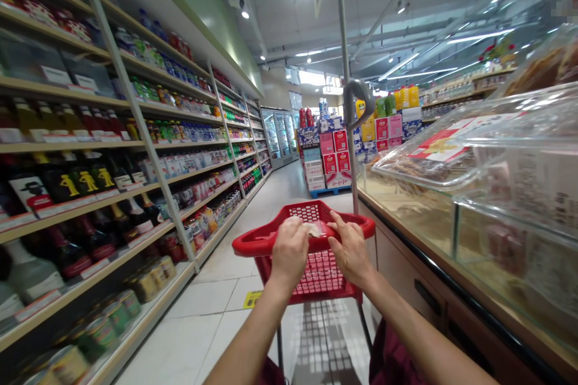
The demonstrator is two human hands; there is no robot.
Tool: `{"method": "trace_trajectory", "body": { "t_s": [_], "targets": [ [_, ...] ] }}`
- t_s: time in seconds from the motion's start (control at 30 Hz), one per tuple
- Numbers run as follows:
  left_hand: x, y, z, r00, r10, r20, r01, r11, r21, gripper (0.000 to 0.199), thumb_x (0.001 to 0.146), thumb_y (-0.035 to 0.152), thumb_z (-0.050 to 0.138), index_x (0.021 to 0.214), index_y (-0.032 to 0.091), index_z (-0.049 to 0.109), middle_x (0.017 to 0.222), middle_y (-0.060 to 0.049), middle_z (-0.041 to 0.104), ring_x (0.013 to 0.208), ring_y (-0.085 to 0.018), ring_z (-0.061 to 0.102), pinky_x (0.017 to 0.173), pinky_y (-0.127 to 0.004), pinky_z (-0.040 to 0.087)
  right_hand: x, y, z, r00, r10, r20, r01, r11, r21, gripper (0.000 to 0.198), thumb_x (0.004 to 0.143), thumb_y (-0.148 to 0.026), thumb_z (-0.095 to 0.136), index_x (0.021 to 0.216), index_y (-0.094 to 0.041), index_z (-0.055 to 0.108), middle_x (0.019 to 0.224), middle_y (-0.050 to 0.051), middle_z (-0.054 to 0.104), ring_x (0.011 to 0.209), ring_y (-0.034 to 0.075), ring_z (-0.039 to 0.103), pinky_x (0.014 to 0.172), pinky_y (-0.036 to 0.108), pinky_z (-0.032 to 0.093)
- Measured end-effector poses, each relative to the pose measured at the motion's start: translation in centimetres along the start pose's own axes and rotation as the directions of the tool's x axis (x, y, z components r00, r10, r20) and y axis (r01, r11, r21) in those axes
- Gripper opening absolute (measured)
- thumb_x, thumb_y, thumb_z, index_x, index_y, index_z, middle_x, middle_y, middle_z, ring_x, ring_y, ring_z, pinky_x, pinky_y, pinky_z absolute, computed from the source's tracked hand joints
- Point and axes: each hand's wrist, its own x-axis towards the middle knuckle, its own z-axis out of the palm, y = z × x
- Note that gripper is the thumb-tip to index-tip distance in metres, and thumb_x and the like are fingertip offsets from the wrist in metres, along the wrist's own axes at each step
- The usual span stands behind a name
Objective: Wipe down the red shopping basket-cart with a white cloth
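A red plastic shopping cart (pixel 324 274) stands directly in front of me, with a mesh basket and a thick rounded handle (pixel 253 245). My left hand (pixel 291 249) is closed over the handle left of its middle. On the right part of the handle lies my right hand (pixel 351 248), its fingers curled over the bar and its index finger stretched toward the middle. A small whitish patch (pixel 315 228) shows between the two hands; whether it is a label or a loose piece I cannot make out. The hands partly hide the inside of the basket.
Shelves (pixel 198 147) of bottles and cans line the left side. Close on the right runs a counter (pixel 406 228) with clear plastic food packs (pixel 433 150). Ahead, stacked drink cartons (pixel 334 159) stand on a blue pallet (pixel 332 190), near a metal pole (pixel 345 42). Glass-door coolers (pixel 280 132) are farther back.
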Motion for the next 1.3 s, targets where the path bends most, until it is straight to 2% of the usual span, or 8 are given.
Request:
{"method": "trace_trajectory", "body": {
  "t_s": [0.1,0.27,0.37,0.67,0.8,0.93,1.07,1.3],
  "targets": [
    [0.5,1.1,0.4,0.996,0.076,0.052,-0.074,0.996,-0.042,0.024,0.083,0.019,0.041,0.098,0.022,0.058,0.11,-0.005,0.057,0.109,-0.019,0.045,0.095,-0.038,0.038,0.0,0.3,-0.4,1.0,-0.013,0.023,0.013,1.0,0.003,0.047,0.089,-0.036,0.029,0.132,-0.019,0.027,0.099,0.006,0.062,0.093,0.021,0.053,0.087,0.042,0.031],
    [-0.7,-4.8,-3.1,0.959,-0.233,0.162,0.223,0.971,0.081,0.024,0.084,0.027,0.037,0.086,0.022,0.06,0.094,-0.003,0.06,0.089,-0.017,0.053,0.082,-0.034,0.043,0.0,0.2,-0.4,0.998,-0.048,0.039,0.047,0.999,0.006,0.046,0.087,-0.034,0.03,0.131,-0.018,0.029,0.103,0.007,0.061,0.096,0.022,0.052,0.088,0.042,0.029],
    [-1.0,-6.9,-4.8,0.914,-0.32,0.251,0.287,0.945,0.158,0.027,0.085,0.028,0.035,0.077,0.021,0.059,0.082,-0.002,0.059,0.081,-0.016,0.053,0.075,-0.031,0.043,0.0,0.4,0.0,0.997,-0.062,0.037,0.062,0.998,0.003,0.046,0.086,-0.035,0.033,0.128,-0.018,0.033,0.102,0.008,0.061,0.094,0.022,0.053,0.087,0.043,0.029],
    [-0.4,-1.7,-2.6,0.952,-0.232,0.199,0.205,0.967,0.149,0.022,0.085,0.026,0.037,0.082,0.022,0.059,0.078,-0.002,0.056,0.078,-0.016,0.051,0.073,-0.029,0.041,2.5,5.8,-0.5,0.992,0.033,0.119,-0.018,0.992,-0.128,0.038,0.085,-0.033,0.033,0.115,-0.017,0.05,0.099,0.008,0.063,0.096,0.022,0.054,0.089,0.044,0.029],
    [0.2,2.1,-0.9,0.972,-0.14,0.188,0.132,0.99,0.052,0.019,0.082,0.02,0.041,0.092,0.022,0.057,0.086,-0.003,0.058,0.081,-0.017,0.052,0.075,-0.031,0.044,3.0,3.6,0.8,0.984,-0.011,0.178,0.036,0.99,-0.138,0.035,0.087,-0.032,0.03,0.109,-0.022,0.055,0.115,0.005,0.057,0.113,0.023,0.044,0.095,0.047,0.023],
    [0.2,4.5,-0.6,0.987,-0.045,0.156,0.06,0.994,-0.09,0.02,0.082,0.02,0.041,0.095,0.02,0.057,0.095,-0.006,0.059,0.087,-0.018,0.053,0.079,-0.034,0.045,1.8,1.8,1.5,0.991,-0.044,0.129,0.046,0.999,-0.009,0.04,0.088,-0.026,0.022,0.103,-0.024,0.059,0.104,0.003,0.063,0.107,0.02,0.049,0.096,0.045,0.023],
    [-1.6,2.7,-1.0,0.992,-0.063,0.112,0.095,0.947,-0.308,0.02,0.084,0.025,0.041,0.095,0.022,0.057,0.1,-0.005,0.058,0.095,-0.016,0.052,0.084,-0.034,0.045,0.8,2.3,0.0,0.996,-0.002,0.091,-0.001,0.999,0.033,0.036,0.087,-0.03,0.027,0.105,-0.021,0.057,0.104,0.005,0.062,0.109,0.022,0.046,0.098,0.048,0.019],
    [-3.4,-0.2,0.4,0.951,-0.308,0.017,0.279,0.835,-0.474,0.022,0.086,0.025,0.037,0.092,0.021,0.058,0.1,-0.005,0.06,0.098,-0.016,0.053,0.089,-0.037,0.043,-0.1,0.0,-1.8,0.981,0.049,0.188,-0.084,0.979,0.184,0.027,0.084,-0.034,0.035,0.087,-0.022,0.059,0.099,0.006,0.062,0.109,0.026,0.046,0.099,0.056,0.01]
  ]
}}
